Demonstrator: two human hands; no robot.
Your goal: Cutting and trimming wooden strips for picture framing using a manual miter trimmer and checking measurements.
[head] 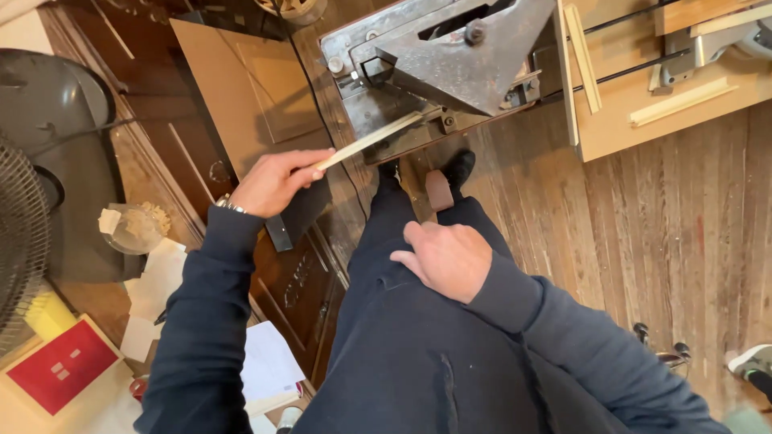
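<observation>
Wooden strip (371,141): one piece, pale, thin and narrow, seen from the head camera. Its near end is pinched in my left hand (277,181), fingers closed round it; its far end lies on the bed of the metal cutting machine (438,68), under the dark triangular plate. I judge it light and fairly stiff along its length, but slender enough to flex or snap if levered sideways, so best held near the end as now, or closer to the machine for steadier control. The surface looks smooth and dry, unlikely to slip.

Right hand (446,259): resting on my dark trousers at the thigh, fingers loosely curled, holding nothing.

Nearby: similar strips (583,56) on the light wooden bench (643,120); plank floor (683,241); a fan (20,241) at left. Whether the strip's far end is clamped I cannot tell; it is partly hidden.
</observation>
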